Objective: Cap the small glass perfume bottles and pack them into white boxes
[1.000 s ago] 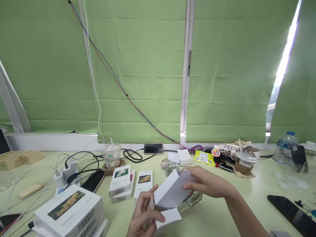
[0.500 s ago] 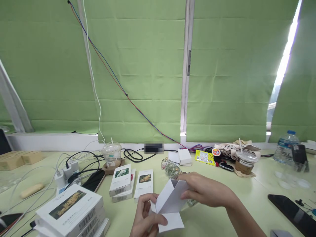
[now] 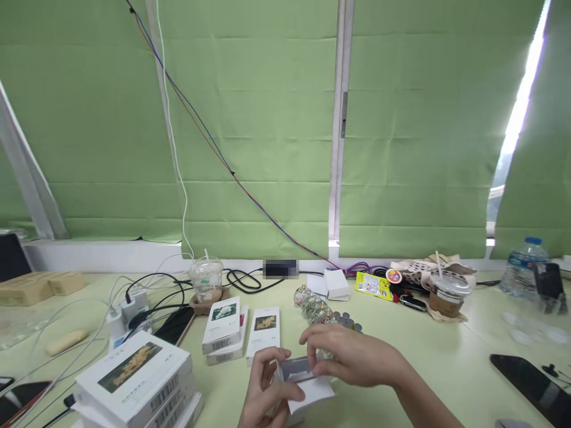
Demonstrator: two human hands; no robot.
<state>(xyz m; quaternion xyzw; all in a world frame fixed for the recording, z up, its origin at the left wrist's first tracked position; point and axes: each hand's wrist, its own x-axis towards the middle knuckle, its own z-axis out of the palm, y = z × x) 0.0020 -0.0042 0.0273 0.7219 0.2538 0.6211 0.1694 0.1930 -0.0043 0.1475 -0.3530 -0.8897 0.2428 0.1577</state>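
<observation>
Low in the middle, my left hand (image 3: pixel 272 392) is wrapped round a small white cardboard box (image 3: pixel 307 395). The box's open end faces up, showing a greyish inside, and one flap hangs out toward me. My right hand (image 3: pixel 341 353) is over the box's right side. Its bent fingertips reach down at the opening, close together; what they pinch there, if anything, is hidden. Just behind the right hand lies a row of clear round ornaments (image 3: pixel 314 306). Beside them are several grey coin-like discs (image 3: pixel 347 320).
At the left stands a stack of printed white boxes (image 3: pixel 134 380), with more flat printed boxes (image 3: pixel 263 333) nearer the middle. Chargers and cables (image 3: pixel 134 309) tangle behind. Drink cups (image 3: pixel 207 279) stand at the back, a water bottle (image 3: pixel 524 267) far right, a black phone-like slab (image 3: pixel 530 386) nearer.
The folded white card that stood up in my right hand has gone down at the box opening. My right hand has moved lower and left, its fingers now bent downward. The view has shifted slightly.
</observation>
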